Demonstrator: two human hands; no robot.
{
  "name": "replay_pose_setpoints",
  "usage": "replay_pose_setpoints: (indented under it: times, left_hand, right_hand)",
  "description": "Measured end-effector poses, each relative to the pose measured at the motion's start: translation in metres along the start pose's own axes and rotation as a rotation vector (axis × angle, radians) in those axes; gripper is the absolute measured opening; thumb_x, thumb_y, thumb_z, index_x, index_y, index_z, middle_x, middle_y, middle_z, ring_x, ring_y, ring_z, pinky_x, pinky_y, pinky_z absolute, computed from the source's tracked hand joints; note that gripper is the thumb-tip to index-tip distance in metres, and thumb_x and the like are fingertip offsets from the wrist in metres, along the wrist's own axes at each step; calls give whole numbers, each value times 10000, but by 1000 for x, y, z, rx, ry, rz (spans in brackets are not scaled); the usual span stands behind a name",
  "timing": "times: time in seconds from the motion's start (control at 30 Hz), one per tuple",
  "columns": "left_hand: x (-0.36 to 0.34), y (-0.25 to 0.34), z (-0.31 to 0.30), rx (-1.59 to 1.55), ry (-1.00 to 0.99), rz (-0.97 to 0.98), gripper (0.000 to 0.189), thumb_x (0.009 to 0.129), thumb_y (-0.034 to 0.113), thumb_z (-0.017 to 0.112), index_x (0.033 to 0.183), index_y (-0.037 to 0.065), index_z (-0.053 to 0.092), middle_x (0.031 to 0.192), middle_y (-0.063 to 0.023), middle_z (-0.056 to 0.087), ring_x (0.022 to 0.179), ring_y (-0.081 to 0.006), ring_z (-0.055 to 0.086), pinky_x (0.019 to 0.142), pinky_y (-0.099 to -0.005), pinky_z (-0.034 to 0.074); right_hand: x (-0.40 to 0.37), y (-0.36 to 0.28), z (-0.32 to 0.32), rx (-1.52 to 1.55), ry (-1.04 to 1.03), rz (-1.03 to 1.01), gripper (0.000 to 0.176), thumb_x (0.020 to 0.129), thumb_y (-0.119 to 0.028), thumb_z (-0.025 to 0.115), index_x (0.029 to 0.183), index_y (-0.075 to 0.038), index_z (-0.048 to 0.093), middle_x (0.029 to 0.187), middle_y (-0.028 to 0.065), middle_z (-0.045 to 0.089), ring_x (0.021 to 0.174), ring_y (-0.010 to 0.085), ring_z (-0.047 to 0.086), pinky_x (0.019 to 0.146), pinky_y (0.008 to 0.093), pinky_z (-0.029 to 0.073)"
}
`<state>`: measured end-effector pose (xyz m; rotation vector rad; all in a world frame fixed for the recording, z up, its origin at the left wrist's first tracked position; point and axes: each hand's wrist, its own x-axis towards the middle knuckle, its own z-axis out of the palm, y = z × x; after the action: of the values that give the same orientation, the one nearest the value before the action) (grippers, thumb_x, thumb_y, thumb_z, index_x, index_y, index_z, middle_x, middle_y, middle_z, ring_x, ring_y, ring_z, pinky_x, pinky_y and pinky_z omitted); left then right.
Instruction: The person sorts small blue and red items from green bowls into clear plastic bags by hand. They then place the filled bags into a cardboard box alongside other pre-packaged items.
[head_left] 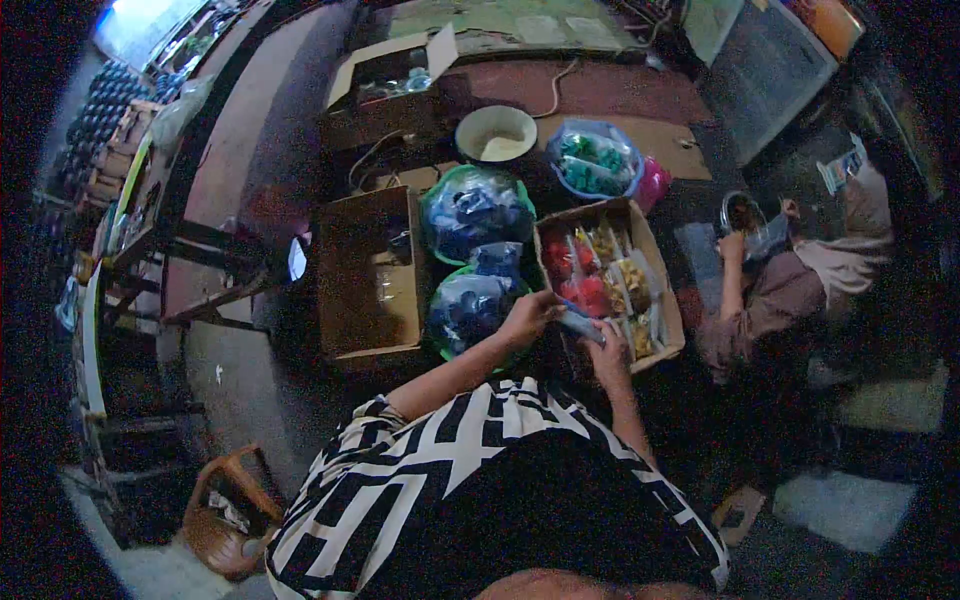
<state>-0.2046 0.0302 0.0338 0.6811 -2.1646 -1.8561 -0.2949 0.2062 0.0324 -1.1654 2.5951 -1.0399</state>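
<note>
My left hand (535, 316) pinches one end of a small clear plastic bag (580, 323) that has a bluish tint. On the bag's other end, the fingers of my right hand (608, 348) are closed. What the bag contains is too small to make out. Both hands are over the near left edge of a cardboard box (672, 318), which is filled with clear packets of red pieces (592, 296) and yellow pieces (634, 278). Left of my hands are two green baskets (428, 215) heaped with plastic bags of dark blue pieces (470, 305).
An open cardboard box (365, 285) stands at the left. Farther back are a white bowl (497, 125), a blue basket (608, 190) of green pieces and another open box (385, 95). At the right, a seated person (790, 290) handles a container (740, 212). A brown chair (232, 515) stands lower left.
</note>
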Motion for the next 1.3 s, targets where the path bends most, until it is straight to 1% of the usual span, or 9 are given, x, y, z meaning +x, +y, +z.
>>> replay_pose_setpoints:
  times: [0.27, 0.33, 0.4, 0.47, 0.57, 0.93, 1.1, 1.17, 1.3]
  left_hand:
    - [-44, 41, -76, 207, 14, 3, 440, 675, 238, 723, 1012, 20, 542, 982, -117, 534, 933, -201, 514, 792, -309, 422]
    - [-60, 33, -105, 287, 134, 362, 520, 637, 271, 745, 1030, 13, 521, 952, -105, 537, 834, -209, 542, 758, -311, 434]
    - [-72, 15, -130, 17, 27, 322, 509, 658, 230, 737, 1053, 13, 501, 927, -84, 541, 834, -185, 535, 767, -290, 431]
    - [-98, 49, -164, -171, -17, -150, 402, 698, 179, 705, 1032, 30, 539, 1013, -66, 561, 961, -167, 511, 840, -312, 406]
    - [-119, 26, -211, -266, 17, -388, 340, 756, 175, 651, 1036, 20, 537, 896, -47, 595, 852, -146, 551, 754, -283, 447]
    - [-161, -68, -346, 249, 545, -148, 325, 825, 250, 550, 1037, 3, 544, 978, -126, 580, 901, -210, 556, 781, -299, 429]
    - [-189, -59, -369, 120, 552, -283, 305, 840, 238, 521, 1032, 3, 547, 996, -121, 576, 945, -213, 539, 826, -314, 405]
    - [-198, -58, -374, 6, 622, -490, 325, 843, 254, 510, 1056, 10, 535, 1026, -117, 566, 992, -229, 516, 873, -324, 377]
    - [-211, -63, -397, 183, 549, -454, 348, 848, 278, 500, 1083, 22, 520, 1067, -126, 547, 1027, -252, 493, 906, -338, 353]
  right_hand:
    - [44, -73, -21, 309, -419, -117, 134, 750, -105, 576, 854, -21, 588, 844, 120, 505, 810, 287, 498, 741, 367, 403]
    - [50, -83, 11, 331, -304, -233, 143, 799, -114, 523, 828, 15, 577, 710, 88, 442, 680, 204, 463, 610, 296, 362]
    - [60, -117, 19, 361, -478, -294, 137, 812, -106, 513, 827, 15, 577, 701, 79, 429, 693, 197, 449, 622, 284, 357]
    - [62, -120, 59, 426, -481, -299, 145, 818, -118, 512, 811, 14, 570, 708, 82, 428, 709, 203, 443, 638, 285, 356]
    - [71, -179, 81, 342, -660, -279, 211, 837, -187, 508, 814, 18, 553, 761, 93, 461, 729, 221, 470, 651, 313, 373]
    - [153, -265, 251, 446, -488, -361, 334, 852, -299, 487, 908, 25, 541, 864, 165, 494, 830, 319, 505, 726, 351, 405]
    - [206, -263, 361, 189, -434, -292, 326, 855, -302, 473, 894, 9, 560, 861, 185, 496, 819, 334, 507, 713, 393, 408]
    - [219, -252, 409, 94, -318, -577, 308, 845, -291, 483, 890, 1, 569, 878, 190, 502, 845, 322, 511, 728, 401, 409]
    - [231, -273, 434, 247, -669, 76, 285, 821, -277, 516, 932, -19, 568, 929, 190, 510, 897, 326, 498, 783, 415, 397]
